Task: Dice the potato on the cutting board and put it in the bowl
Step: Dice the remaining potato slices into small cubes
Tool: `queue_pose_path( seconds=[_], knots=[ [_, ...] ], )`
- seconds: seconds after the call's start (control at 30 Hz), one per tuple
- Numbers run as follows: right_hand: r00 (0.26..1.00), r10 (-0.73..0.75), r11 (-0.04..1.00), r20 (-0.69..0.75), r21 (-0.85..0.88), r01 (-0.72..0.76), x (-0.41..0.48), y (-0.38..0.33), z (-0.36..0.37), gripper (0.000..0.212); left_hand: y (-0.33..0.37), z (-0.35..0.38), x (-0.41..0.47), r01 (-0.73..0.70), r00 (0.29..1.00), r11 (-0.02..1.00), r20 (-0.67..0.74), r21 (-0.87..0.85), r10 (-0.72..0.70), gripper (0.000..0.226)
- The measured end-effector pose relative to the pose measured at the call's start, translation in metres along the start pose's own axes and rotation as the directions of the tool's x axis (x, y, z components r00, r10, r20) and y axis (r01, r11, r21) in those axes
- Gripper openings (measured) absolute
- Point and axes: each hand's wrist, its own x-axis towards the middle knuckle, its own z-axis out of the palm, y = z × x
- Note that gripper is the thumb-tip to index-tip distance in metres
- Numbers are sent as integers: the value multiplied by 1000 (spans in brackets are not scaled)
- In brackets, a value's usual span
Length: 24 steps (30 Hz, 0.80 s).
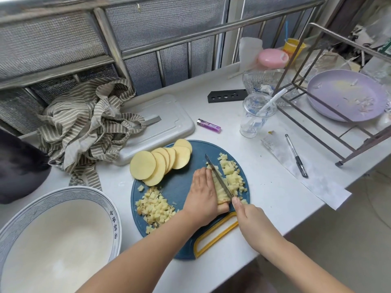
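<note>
A round blue cutting board [179, 187] with a yellow handle lies on the white counter. Several round potato slices [160, 161] fan across its far left. One pile of diced potato [154, 208] sits at the board's left, another pile of dice [232, 176] at its right. My left hand [202, 193] presses down on a stack of potato strips [220, 189], fingers curled over them. My right hand [251, 220] grips the handle of a knife [218, 176], whose blade stands in the strips right beside my left fingers. A large white bowl [110, 210] with a blue rim stands at the near left.
A striped cloth [88, 127] lies over a grey lid [169, 123] behind the board. A purple lighter [208, 125], a plastic cup [254, 117], a pen [296, 155] and a metal rack [330, 115] holding a lilac plate [347, 98] stand to the right. The counter edge runs near right.
</note>
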Motion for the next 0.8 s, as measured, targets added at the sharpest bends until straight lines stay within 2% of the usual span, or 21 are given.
queue_pose_path(
  seconds=[0.1, 0.2, 0.47, 0.67, 0.73, 0.8],
  knots=[
    [1000, -1, 1000, 7, -18, 2, 5, -3, 1, 53, 0, 3, -1, 18, 994, 999, 106, 29, -21, 108],
    [1000, 4, 1000, 8, -22, -4, 7, -4, 2, 53, 0, 4, 0, 15, 999, 999, 28, 36, -16, 105],
    [998, 56, 998, 28, -24, -55, 14, -6, 1, 53, 0, 2, -3, 19, 998, 998, 62, 55, -22, 102],
    [993, 116, 979, 17, 166, -117, 21, 3, 3, 60, 4, -11, -3, 24, 999, 999, 48, 28, -25, 119],
    [990, 135, 954, 52, 263, -144, 23, 9, 1, 61, 6, -9, -2, 34, 999, 999, 4, 7, -34, 115],
    [987, 134, 936, 83, 317, -154, 24, 9, 0, 62, 3, -5, -3, 66, 997, 997, 42, -38, -64, 104]
  ],
)
